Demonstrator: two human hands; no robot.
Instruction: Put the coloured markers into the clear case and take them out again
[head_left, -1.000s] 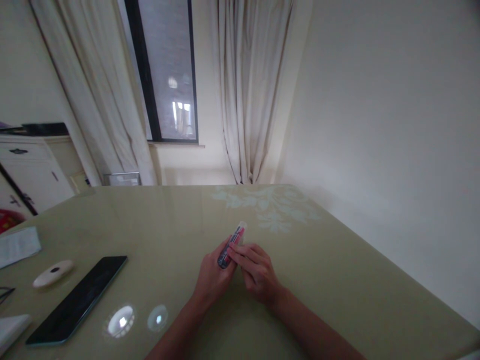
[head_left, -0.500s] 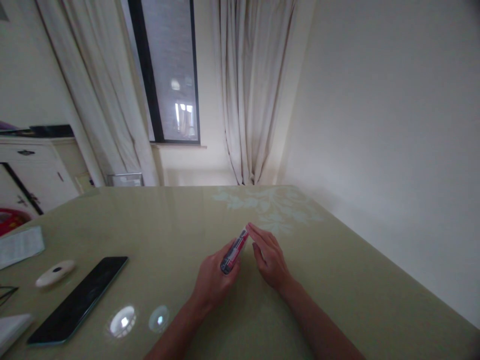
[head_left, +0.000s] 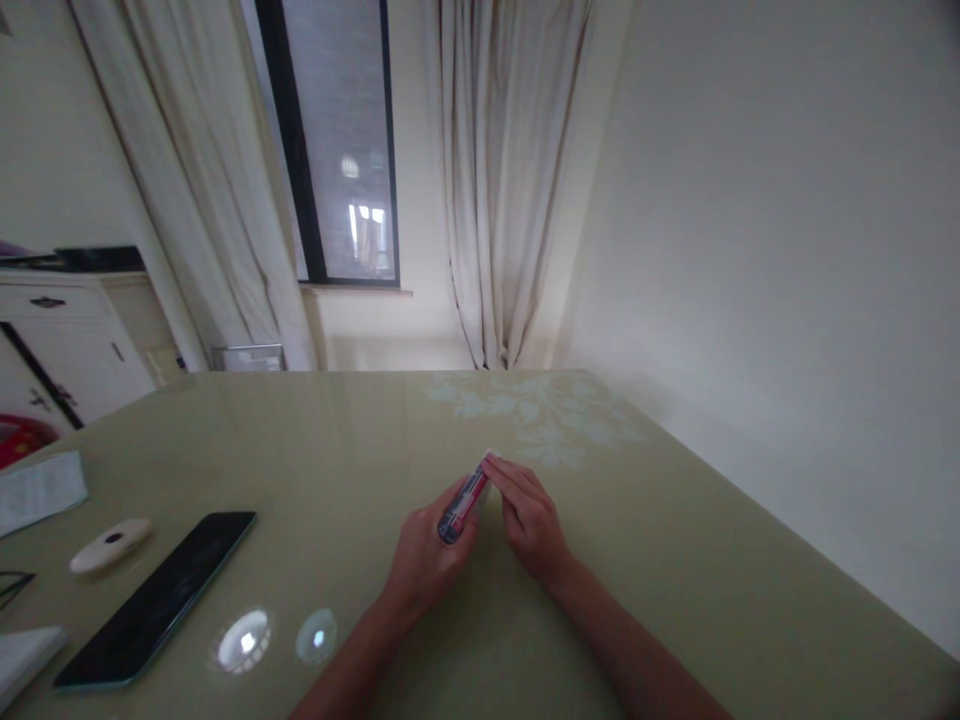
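My left hand (head_left: 431, 555) is closed around a slim, box-like pack (head_left: 465, 505) with pink, white and dark printing. Its narrow side faces me, and the pack tilts up and away to the right; the print is too blurred to read. At the far end, the fingertips of my right hand (head_left: 529, 520) touch the pack. Those fingers are stretched out side by side, with the thumb bent below them. Both hands are over the middle of the green glossy table (head_left: 337, 450). The pack's other faces are largely hidden.
On the left of the table lie a dark-screened phone or tablet (head_left: 161, 595), a white oval object (head_left: 111, 545), a pale sheet or packet (head_left: 41, 490) and a white object (head_left: 26, 660) at the edge. A wall (head_left: 787, 300) borders the right side.
My right hand has shifted slightly left, and its fingertips now lie over the pack's far end. My left hand and the pack have barely moved.
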